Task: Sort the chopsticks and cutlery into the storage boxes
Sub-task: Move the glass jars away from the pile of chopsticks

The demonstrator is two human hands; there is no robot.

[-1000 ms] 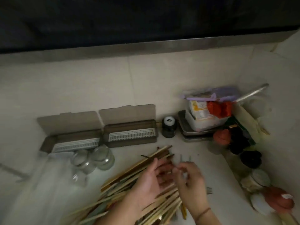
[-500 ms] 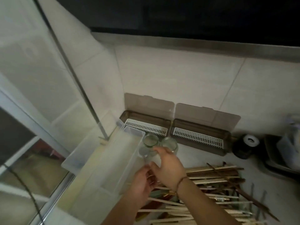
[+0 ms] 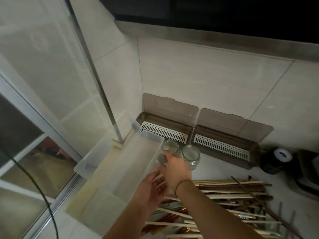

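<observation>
Since half a second ago the right hand (image 3: 174, 167) has reached further over the small clear glass jar with a metal lid (image 3: 161, 159), fingers now curling round the lid; grip looks closed on it, though part of the contact is hidden. Left hand (image 3: 151, 190) sits just near of it, fingers loosely spread, touching nothing I can confirm, beside the long clear plastic storage box (image 3: 131, 169) on the left. Two open clear glass jars (image 3: 189, 155) stand just far of the hand. Two brown lidded storage boxes with white slotted trays (image 3: 221, 149) lie open against the far wall, nothing in them yet. The pile of wooden chopsticks (image 3: 229, 188) lies near-right on the pale desk (image 3: 224, 171), with metal cutlery (image 3: 279, 214) at its right edge. Sorting has not begun; this looks like clearing jars away first.
</observation>
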